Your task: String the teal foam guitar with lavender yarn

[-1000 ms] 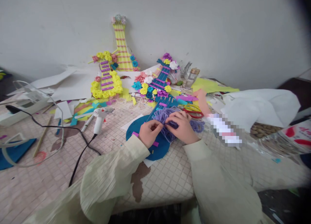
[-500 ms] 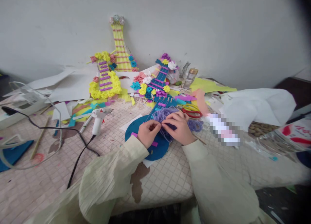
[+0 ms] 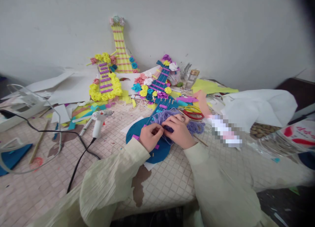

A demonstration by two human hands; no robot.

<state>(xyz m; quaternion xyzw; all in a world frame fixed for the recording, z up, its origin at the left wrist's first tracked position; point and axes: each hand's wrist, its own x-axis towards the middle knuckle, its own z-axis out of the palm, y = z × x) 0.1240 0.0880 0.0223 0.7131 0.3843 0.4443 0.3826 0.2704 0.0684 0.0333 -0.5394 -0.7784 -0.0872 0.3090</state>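
A blue guitar-shaped craft piece (image 3: 161, 156) with purple strips lies on the table in front of me. On its upper part rests a tangled bundle of purple yarn (image 3: 166, 114). Over the blue body, my left hand (image 3: 150, 135) is closed, thumb and forefinger pinched on the yarn's near side. My right hand (image 3: 179, 130) curls over the bundle, its fingers closed on the purple yarn beside the left fingertips. Any strand between the left fingers is too fine to make out.
A white glue gun (image 3: 97, 123) with a black cord stands to the left. Red-handled scissors (image 3: 194, 114) lie beyond my right hand. Decorated paper guitars, one yellow (image 3: 119, 50) and one blue (image 3: 161, 79), lean at the back. White plastic (image 3: 261, 105) covers things at right.
My fingertips have drawn slightly apart, the left hand turning a little and the right fingers curling more over the yarn. The view has shifted slightly.
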